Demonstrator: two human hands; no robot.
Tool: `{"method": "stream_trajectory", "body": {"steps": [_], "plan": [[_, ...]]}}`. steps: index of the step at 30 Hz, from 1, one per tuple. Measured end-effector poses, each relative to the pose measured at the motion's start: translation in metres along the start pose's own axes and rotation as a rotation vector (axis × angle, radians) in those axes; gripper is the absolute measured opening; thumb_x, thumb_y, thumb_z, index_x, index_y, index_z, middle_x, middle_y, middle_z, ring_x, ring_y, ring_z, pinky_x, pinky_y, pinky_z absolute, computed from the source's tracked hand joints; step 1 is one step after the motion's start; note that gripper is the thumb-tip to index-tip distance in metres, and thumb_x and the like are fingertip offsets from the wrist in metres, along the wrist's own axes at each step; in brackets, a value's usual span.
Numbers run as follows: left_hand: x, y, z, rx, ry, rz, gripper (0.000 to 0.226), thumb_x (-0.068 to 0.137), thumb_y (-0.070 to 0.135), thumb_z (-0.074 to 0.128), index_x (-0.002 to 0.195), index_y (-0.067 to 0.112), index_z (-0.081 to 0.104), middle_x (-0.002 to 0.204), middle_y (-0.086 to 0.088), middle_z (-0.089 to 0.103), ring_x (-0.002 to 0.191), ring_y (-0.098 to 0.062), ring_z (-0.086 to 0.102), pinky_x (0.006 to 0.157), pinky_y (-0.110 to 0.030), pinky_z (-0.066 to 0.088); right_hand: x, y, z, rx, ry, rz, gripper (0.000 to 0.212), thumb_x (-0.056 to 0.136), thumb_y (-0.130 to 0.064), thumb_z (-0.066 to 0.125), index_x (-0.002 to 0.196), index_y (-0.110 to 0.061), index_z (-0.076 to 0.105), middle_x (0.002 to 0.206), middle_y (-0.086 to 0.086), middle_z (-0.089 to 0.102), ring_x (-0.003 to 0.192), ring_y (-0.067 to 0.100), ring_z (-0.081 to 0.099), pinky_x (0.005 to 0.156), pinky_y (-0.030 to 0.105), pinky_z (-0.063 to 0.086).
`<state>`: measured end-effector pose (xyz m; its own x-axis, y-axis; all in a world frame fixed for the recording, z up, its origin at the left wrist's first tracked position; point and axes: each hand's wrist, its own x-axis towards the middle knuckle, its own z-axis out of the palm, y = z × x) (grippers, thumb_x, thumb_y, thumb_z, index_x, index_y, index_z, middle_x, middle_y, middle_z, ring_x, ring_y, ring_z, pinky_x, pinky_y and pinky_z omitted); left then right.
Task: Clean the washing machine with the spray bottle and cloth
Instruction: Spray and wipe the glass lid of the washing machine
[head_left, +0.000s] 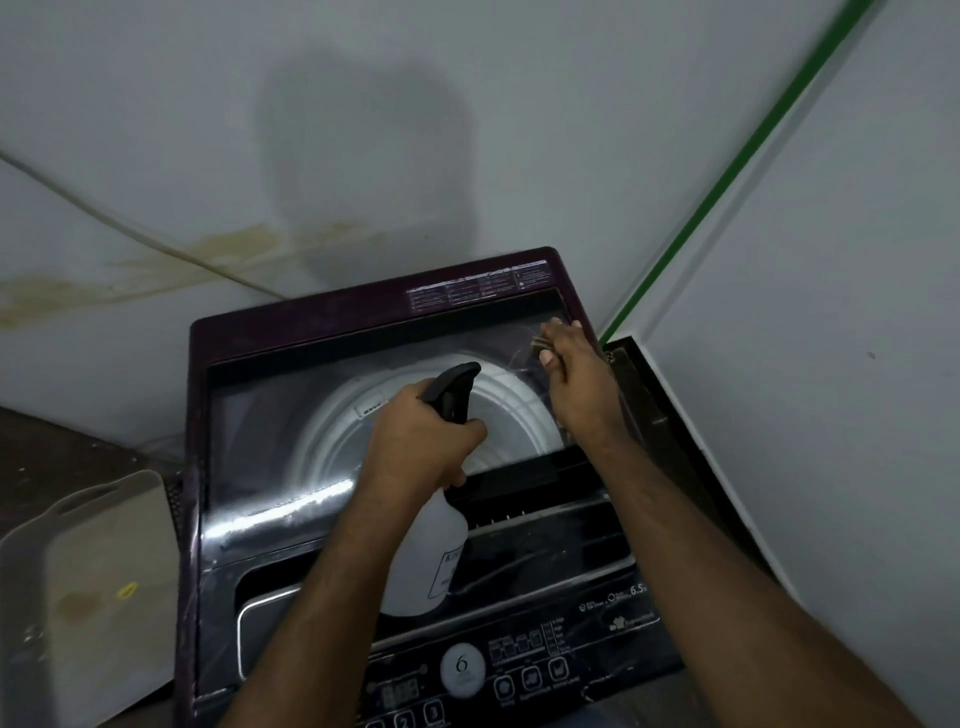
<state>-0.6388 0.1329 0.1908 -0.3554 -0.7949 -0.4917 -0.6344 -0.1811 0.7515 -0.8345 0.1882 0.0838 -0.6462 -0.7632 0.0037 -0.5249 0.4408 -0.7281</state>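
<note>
**Mia:** What could go wrong here?

**Ben:** The left hand (421, 441) is squeezing tight around the neck of the spray bottle (431, 556), and the black nozzle is pointing toward the right hand (569, 374). I think the spray could be hitting those fingers and not the glass lid (291, 457).

**Mia:** Anything else?

**Ben:** The bottle is hanging over the buttons on the control panel (467, 670). If drips are falling there, the buttons could be getting wet. The smooth bottle could also be slipping if the hand gets wet.

**Mia:** Where is the cloth (540, 345)?

**Ben:** The right hand is closing its fingers on something small and dark at the far right corner of the lid. I think that is the cloth, bunched up. It looks soft, but it is too small to tell well.

**Mia:** What is the washing machine (208, 395) like?

**Ben:** It is a dark purple box with round corners. The lid is flat, shiny glass, and light is bouncing off it. Under the glass, 1 round white tub (509, 410) is showing, with ring shapes. The bottle is white, smooth plastic with a label.
</note>
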Motion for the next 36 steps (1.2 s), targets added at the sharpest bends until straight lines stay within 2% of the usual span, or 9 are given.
{"method": "stream_trajectory", "body": {"steps": [6, 9, 13, 16, 20, 24, 26, 31, 36], "plan": [[0.003, -0.021, -0.018, -0.145, -0.028, -0.029, 0.023, 0.087, 0.015, 0.079, 0.108, 0.012, 0.07, 0.082, -0.015, 0.073, 0.041, -0.017, 0.06, 0.054, -0.031, 0.053, 0.042, -0.009, 0.038, -0.226, 0.047, -0.133, 0.044, 0.107, -0.027, 0.043, 0.147, -0.014, 0.054, 0.157, 0.008, 0.047, 0.152, 0.028, 0.032, 0.122, 0.051, 0.032], [0.002, -0.029, -0.025, -0.158, 0.013, -0.016, 0.014, 0.089, 0.012, 0.077, 0.101, 0.009, 0.071, 0.086, -0.023, 0.073, 0.04, -0.016, 0.056, 0.047, -0.027, 0.05, 0.03, -0.032, 0.065, -0.281, -0.098, -0.254, 0.045, 0.109, -0.032, 0.038, 0.151, -0.022, 0.049, 0.163, 0.001, 0.038, 0.155, 0.023, 0.023, 0.125, 0.046, 0.023], [0.011, -0.032, -0.029, -0.132, 0.02, 0.007, 0.013, 0.086, 0.016, 0.078, 0.096, 0.012, 0.072, 0.082, -0.017, 0.076, 0.048, -0.019, 0.061, 0.056, -0.035, 0.057, -0.008, -0.022, 0.058, -0.361, -0.292, -0.462, 0.047, 0.109, -0.026, 0.035, 0.155, -0.022, 0.043, 0.167, -0.004, 0.028, 0.157, 0.019, 0.017, 0.126, 0.041, 0.019], [0.014, -0.027, -0.034, -0.133, 0.002, 0.013, 0.015, 0.083, 0.021, 0.081, 0.094, 0.014, 0.074, 0.084, -0.011, 0.077, 0.056, -0.023, 0.066, 0.067, -0.046, 0.063, -0.002, -0.004, 0.036, -0.352, -0.219, -0.344, 0.05, 0.105, -0.026, 0.034, 0.153, -0.021, 0.047, 0.167, -0.002, 0.03, 0.157, 0.023, 0.019, 0.125, 0.048, 0.023], [0.01, -0.017, -0.035, -0.149, -0.039, 0.03, 0.014, 0.085, 0.018, 0.081, 0.095, 0.011, 0.073, 0.079, -0.01, 0.076, 0.044, -0.016, 0.064, 0.056, -0.034, 0.058, 0.031, -0.022, 0.047, -0.362, -0.139, -0.23, 0.048, 0.107, -0.023, 0.038, 0.154, -0.019, 0.046, 0.167, 0.002, 0.031, 0.157, 0.027, 0.017, 0.124, 0.052, 0.025], [0.011, -0.01, -0.027, -0.146, -0.093, 0.042, 0.018, 0.086, 0.022, 0.084, 0.095, 0.013, 0.072, 0.076, -0.008, 0.074, 0.044, -0.014, 0.064, 0.052, -0.031, 0.054, 0.015, -0.036, 0.064, -0.448, -0.295, -0.412, 0.054, 0.108, -0.02, 0.044, 0.161, -0.019, 0.031, 0.171, -0.001, 0.017, 0.159, 0.024, 0.007, 0.128, 0.045, 0.015], [0.015, -0.004, -0.023, -0.148, -0.097, 0.052, 0.022, 0.086, 0.027, 0.085, 0.097, 0.012, 0.073, 0.08, -0.012, 0.076, 0.042, -0.016, 0.062, 0.05, -0.03, 0.053, -0.003, -0.018, 0.048, -0.453, -0.331, -0.467, 0.053, 0.106, -0.014, 0.046, 0.158, -0.019, 0.037, 0.17, 0.0, 0.02, 0.158, 0.024, 0.011, 0.126, 0.043, 0.016], [0.021, 0.01, -0.014, -0.115, -0.091, 0.078, 0.027, 0.088, 0.032, 0.084, 0.085, 0.008, 0.074, 0.081, -0.015, 0.078, 0.038, -0.018, 0.056, 0.053, -0.033, 0.053, 0.009, 0.018, 0.001, -0.387, -0.113, -0.217, 0.052, 0.104, -0.029, 0.038, 0.154, -0.015, 0.044, 0.166, 0.009, 0.031, 0.154, 0.031, 0.025, 0.124, 0.05, 0.027], [0.044, 0.028, 0.004, -0.07, -0.001, 0.018, 0.024, 0.085, 0.032, 0.083, 0.084, 0.01, 0.073, 0.08, -0.009, 0.079, 0.062, -0.027, 0.071, 0.072, -0.045, 0.065, 0.072, -0.015, 0.029, -0.406, -0.08, -0.236, 0.051, 0.107, -0.022, 0.042, 0.157, -0.009, 0.037, 0.167, 0.014, 0.028, 0.154, 0.032, 0.025, 0.124, 0.047, 0.027]]}}
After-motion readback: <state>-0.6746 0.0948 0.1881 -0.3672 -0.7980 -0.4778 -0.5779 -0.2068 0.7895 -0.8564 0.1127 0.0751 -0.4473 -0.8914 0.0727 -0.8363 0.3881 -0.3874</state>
